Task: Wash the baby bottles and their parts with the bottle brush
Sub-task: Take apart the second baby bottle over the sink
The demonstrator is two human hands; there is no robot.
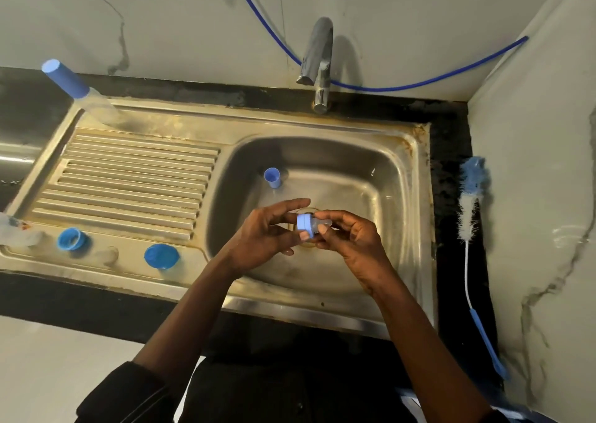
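Over the sink basin (400, 196), my left hand (264, 232) grips a blue screw ring (304, 225) with a clear teat (322, 224) sticking out of it. My right hand (348, 238) pinches the teat from the right. A blue cap (272, 177) stands in the basin. The bottle brush (471, 203) lies on the dark counter to the right, its blue handle (487, 345) toward me. A capped bottle (80, 93) stands at the back left of the drainboard. Two blue rings (72, 238) (161, 256) sit on the front ledge.
The chrome tap (317, 64) rises behind the basin, no water visibly running. A blue hose (419, 83) loops along the wall. Another clear bottle (17, 232) lies at the far left edge. The ribbed drainboard (135, 183) is to the left of the basin.
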